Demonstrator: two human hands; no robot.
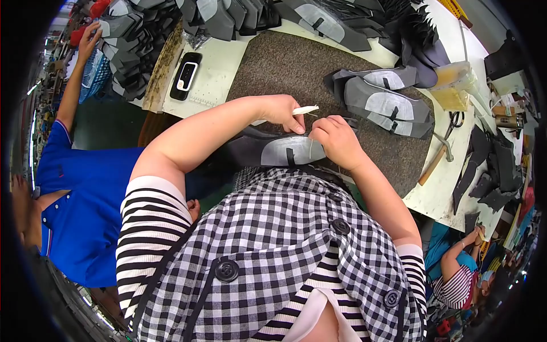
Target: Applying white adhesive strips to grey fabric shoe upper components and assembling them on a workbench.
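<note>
A dark grey shoe upper [279, 151] with a pale patch and a short black strip lies at the near edge of the table, against my checked apron. My left hand [282, 112] is closed, with a white tapered stick [306, 109] poking out between thumb and fingers; its thumb comes down by the upper's far edge. Fingers pinched together, my right hand [339, 139] grips the upper's edge on the right. A thin pale thread hangs below those fingertips over the pale patch. The exact pinch point is hidden.
A brown rough mat [285, 68] covers the table's middle, with more stacked uppers [382, 102] on its right. Beyond are a hammer [436, 162], scissors [454, 122], a yellowish container [453, 85] and dark scraps [496, 165]. A phone [186, 76] lies left. A blue-shirted person [85, 211] works close by.
</note>
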